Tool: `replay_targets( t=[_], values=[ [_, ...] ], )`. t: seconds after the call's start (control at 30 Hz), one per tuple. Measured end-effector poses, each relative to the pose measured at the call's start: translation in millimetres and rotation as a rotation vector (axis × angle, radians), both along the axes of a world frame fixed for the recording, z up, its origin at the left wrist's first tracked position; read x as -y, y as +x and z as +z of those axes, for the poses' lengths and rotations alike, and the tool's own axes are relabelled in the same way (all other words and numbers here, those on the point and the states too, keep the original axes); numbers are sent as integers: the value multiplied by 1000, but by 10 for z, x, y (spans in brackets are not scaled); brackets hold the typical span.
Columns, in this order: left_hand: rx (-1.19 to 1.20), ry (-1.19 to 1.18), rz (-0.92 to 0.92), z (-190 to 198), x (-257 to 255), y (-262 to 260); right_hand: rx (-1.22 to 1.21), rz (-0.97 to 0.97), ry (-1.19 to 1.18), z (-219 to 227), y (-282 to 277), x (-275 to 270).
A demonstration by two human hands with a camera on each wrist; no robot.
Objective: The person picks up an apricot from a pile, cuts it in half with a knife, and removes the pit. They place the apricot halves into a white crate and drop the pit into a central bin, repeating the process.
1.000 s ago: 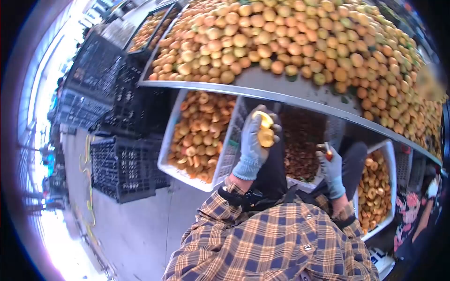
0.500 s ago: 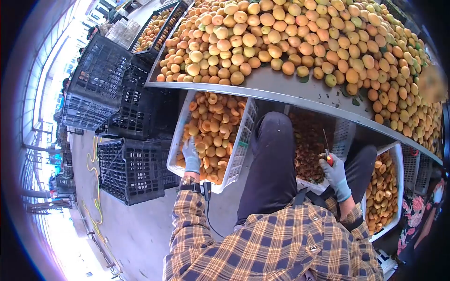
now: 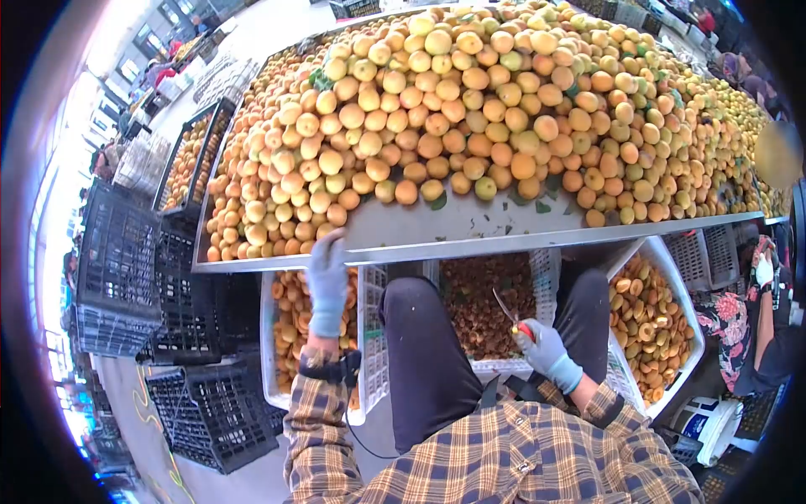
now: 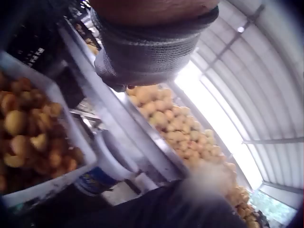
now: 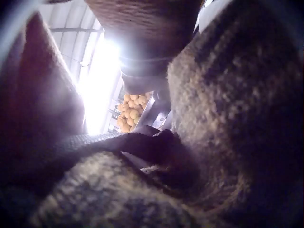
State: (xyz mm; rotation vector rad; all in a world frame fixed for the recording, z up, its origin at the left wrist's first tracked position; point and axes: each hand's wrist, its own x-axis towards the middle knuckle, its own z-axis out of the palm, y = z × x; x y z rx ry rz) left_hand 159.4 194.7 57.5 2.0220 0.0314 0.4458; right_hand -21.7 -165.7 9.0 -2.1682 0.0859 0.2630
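My left hand (image 3: 327,290), in a grey-blue glove, reaches up at the metal table's front edge, fingertips beside the nearest apricots (image 3: 285,228). Nothing shows in its grasp. In the left wrist view the glove (image 4: 147,57) hangs over the table rim, its fingers mostly hidden. My right hand (image 3: 547,353), gloved too, grips the red handle of a knife (image 3: 506,307) whose thin blade points up and left. Below the knife is a crate of dark brown scraps (image 3: 487,294). Sleeve cloth fills most of the right wrist view.
The metal table (image 3: 420,227) carries a large apricot heap. White crates of halved apricots stand left (image 3: 290,315) and right (image 3: 651,328) of my knees. Black crates (image 3: 210,412) stack at the left. Another person's gloved hand (image 3: 764,269) and a white bucket (image 3: 712,424) are far right.
My left hand first held a cut apricot, then went down into the left crate of halves. Now it is up at the table edge without the fruit. The right hand keeps the knife.
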Motion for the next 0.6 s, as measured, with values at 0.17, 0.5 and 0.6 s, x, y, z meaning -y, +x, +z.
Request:
replay_targets(
  t=[0.17,0.5,0.6],
  values=[
    [-183,646,-146,-3,960,941,58,4,41,133,-21,-57],
    [-523,-1237,-684,225,1192,92,0,-75,732,501,24,-17],
    [-761,-1503,-674,216,1566,-582,-175,-57,991,817,46,-81]
  ],
)
